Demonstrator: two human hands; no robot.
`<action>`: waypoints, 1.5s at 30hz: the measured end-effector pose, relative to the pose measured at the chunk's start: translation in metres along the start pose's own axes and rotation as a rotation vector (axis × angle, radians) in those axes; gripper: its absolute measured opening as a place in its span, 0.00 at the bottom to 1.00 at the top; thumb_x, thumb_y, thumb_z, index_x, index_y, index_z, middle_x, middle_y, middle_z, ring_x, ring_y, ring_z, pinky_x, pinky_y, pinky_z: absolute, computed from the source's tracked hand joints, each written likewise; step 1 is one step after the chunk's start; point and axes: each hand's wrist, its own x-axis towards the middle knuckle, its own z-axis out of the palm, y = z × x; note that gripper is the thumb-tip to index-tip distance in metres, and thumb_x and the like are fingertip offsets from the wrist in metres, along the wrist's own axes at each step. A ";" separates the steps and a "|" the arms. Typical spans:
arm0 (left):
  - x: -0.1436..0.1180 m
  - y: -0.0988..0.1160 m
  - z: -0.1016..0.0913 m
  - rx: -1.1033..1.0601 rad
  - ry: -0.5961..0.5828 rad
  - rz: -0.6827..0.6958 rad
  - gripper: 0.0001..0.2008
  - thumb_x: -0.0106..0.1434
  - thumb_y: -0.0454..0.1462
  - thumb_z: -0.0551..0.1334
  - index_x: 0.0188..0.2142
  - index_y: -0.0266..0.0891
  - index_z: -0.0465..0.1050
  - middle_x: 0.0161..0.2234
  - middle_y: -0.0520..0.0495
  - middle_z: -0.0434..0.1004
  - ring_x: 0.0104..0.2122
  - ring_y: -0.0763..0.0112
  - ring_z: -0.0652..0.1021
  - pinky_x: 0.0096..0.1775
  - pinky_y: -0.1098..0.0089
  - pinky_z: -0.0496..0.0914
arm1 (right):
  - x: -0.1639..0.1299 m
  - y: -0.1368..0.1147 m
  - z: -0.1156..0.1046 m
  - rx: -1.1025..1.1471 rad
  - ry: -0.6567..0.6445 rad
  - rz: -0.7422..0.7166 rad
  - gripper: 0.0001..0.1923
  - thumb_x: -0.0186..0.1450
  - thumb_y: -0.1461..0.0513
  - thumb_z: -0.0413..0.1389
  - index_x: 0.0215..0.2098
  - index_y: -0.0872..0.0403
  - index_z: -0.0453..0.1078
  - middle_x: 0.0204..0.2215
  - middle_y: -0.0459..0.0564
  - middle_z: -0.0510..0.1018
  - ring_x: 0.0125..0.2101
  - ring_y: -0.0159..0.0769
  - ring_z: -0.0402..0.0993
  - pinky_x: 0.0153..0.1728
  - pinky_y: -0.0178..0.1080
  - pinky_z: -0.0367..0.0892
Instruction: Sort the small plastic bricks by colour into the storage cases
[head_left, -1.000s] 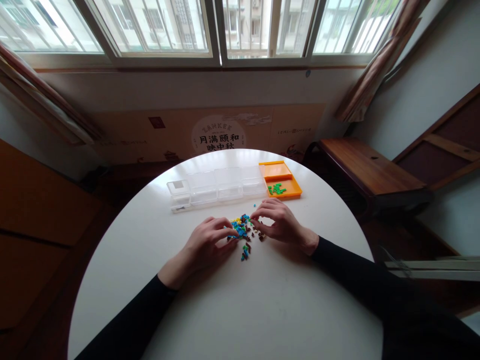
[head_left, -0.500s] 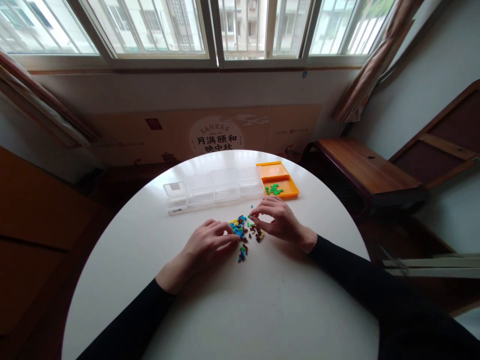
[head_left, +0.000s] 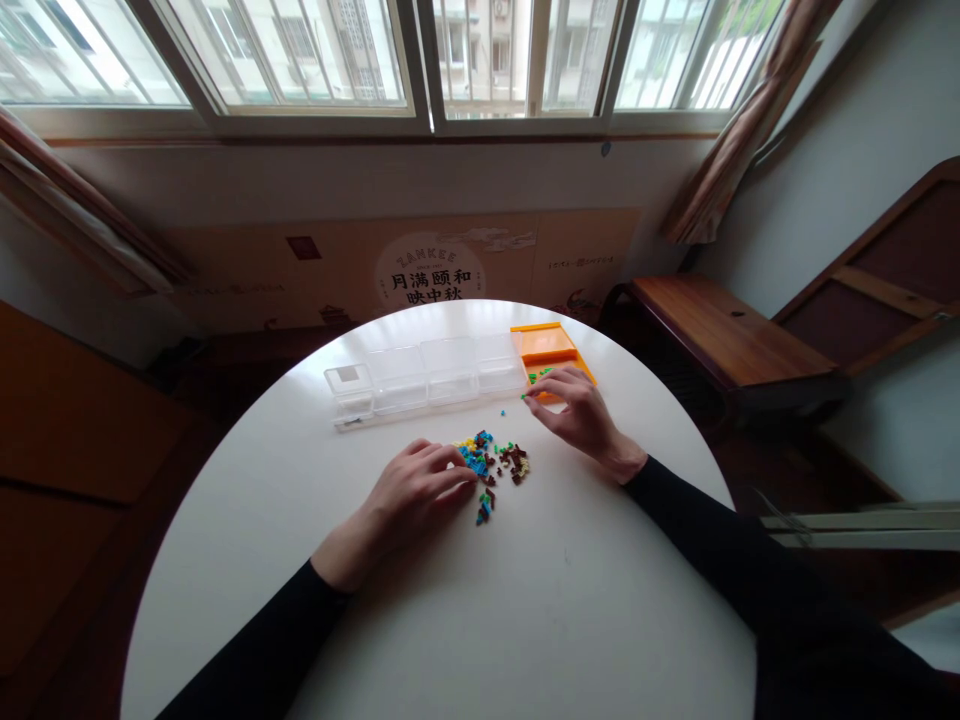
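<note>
Between the thumb and fingertips of my right hand (head_left: 576,420) is a tiny green toy brick (head_left: 523,397), pinched at the near edge of an open orange box (head_left: 590,376). More green bricks (head_left: 534,378) lie inside that box, partly covered by the hand. My left hand (head_left: 412,490) rests on the table with thumb and forefinger apart, its tips touching the edge of a loose pile of blue bricks (head_left: 475,461). Brown bricks (head_left: 514,460) lie to the right of the blue ones, and yellow bricks (head_left: 468,442) at their far side. A small mixed cluster (head_left: 485,508) sits nearer me.
Clear plastic boxes (head_left: 397,392) with open lids stand in a row to the left of the orange box. A single blue brick (head_left: 503,412) lies apart from the pile. The round white table (head_left: 570,620) has a wooden bench (head_left: 735,325) beyond its right edge.
My right hand has moved from the pile, away and to the right, to the orange box with the green brick in its fingers. The left hand has hardly moved.
</note>
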 end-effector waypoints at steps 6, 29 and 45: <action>-0.002 -0.001 0.000 0.031 0.026 -0.028 0.04 0.75 0.38 0.68 0.46 0.47 0.84 0.40 0.49 0.84 0.34 0.70 0.80 0.44 0.65 0.70 | 0.003 0.041 -0.008 -0.075 0.074 0.240 0.08 0.72 0.55 0.65 0.39 0.50 0.82 0.37 0.53 0.85 0.39 0.49 0.77 0.46 0.53 0.74; -0.003 0.004 0.002 0.003 -0.001 -0.073 0.06 0.78 0.35 0.63 0.46 0.44 0.81 0.42 0.48 0.84 0.36 0.69 0.80 0.45 0.66 0.70 | -0.008 -0.034 0.012 0.218 -0.149 -0.069 0.05 0.75 0.64 0.62 0.43 0.48 0.80 0.40 0.49 0.84 0.44 0.44 0.79 0.53 0.50 0.71; 0.014 0.019 0.004 -0.651 0.224 -0.512 0.09 0.76 0.42 0.69 0.43 0.39 0.84 0.38 0.46 0.80 0.33 0.72 0.78 0.36 0.71 0.73 | -0.011 -0.055 0.017 0.273 -0.203 -0.315 0.06 0.74 0.61 0.66 0.48 0.48 0.77 0.41 0.48 0.86 0.43 0.41 0.79 0.52 0.47 0.73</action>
